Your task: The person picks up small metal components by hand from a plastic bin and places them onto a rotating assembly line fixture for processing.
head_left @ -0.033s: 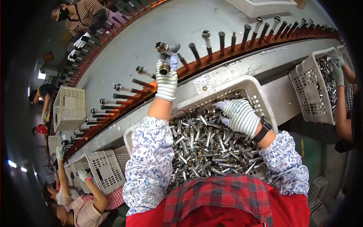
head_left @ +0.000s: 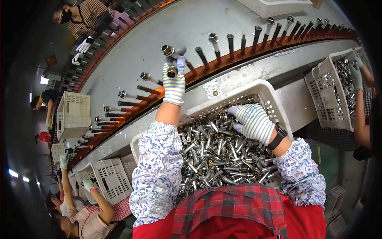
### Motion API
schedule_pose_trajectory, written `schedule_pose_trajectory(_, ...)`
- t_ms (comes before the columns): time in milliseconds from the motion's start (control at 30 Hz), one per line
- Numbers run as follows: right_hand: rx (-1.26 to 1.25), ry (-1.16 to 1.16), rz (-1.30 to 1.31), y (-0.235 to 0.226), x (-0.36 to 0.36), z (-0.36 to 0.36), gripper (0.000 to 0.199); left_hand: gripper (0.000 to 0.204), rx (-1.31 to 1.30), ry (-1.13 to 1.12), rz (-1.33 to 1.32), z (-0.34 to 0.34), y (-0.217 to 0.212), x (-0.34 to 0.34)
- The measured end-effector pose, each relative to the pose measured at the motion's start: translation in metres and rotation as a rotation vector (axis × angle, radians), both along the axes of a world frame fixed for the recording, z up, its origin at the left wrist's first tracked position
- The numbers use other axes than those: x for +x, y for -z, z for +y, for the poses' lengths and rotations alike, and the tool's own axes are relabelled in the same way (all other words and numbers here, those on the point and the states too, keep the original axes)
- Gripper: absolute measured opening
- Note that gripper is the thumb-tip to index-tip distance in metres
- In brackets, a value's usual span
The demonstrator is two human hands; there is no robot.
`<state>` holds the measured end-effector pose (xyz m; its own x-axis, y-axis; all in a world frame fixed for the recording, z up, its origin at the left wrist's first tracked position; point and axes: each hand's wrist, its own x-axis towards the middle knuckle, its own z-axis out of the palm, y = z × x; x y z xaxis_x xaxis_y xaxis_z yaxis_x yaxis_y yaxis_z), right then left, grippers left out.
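My left hand (head_left: 174, 81), in a striped work glove, reaches up to the orange conveyor rail (head_left: 223, 63) and is shut on a small metal fitting (head_left: 172, 71). It holds the fitting beside a dark peg, just below a peg that carries a fitting (head_left: 168, 50). My right hand (head_left: 252, 121), gloved the same way, lies palm down in the white plastic crate (head_left: 238, 89). Its fingers curl into the heap of shiny metal fittings (head_left: 215, 159). Whether it grips one is hidden.
A long row of dark pegs (head_left: 256, 34) runs along the curved rail, some capped with fittings. Another person's gloved hand (head_left: 356, 75) reaches into a second crate of fittings (head_left: 326, 95) on the right. Empty white crates (head_left: 73, 115) stand left. Other workers (head_left: 83, 44) line the conveyor.
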<state>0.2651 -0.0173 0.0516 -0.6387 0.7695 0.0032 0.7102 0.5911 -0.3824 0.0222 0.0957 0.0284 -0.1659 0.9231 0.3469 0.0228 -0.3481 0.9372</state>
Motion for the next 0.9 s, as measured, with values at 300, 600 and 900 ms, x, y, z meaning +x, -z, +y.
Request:
schedule_pose_trajectory(300, -0.087, 0.102, 0.002, -0.005, 0.011, 0.016, 0.042, 0.031, -0.031, -0.035, -0.178, 0.012, 0.035, -0.049)
schedule_pose_trajectory(600, 0.050, 0.032, 0.071, 0.000, 0.006, 0.004, 0.036, 0.024, 0.058, -0.208, -0.252, -0.006, 0.071, -0.109)
schedule_pose_trajectory(900, -0.094, 0.072, 0.063, -0.007, 0.006, 0.010, 0.043, 0.047, -0.059, -0.234, -0.373, -0.119, 0.032, -0.093)
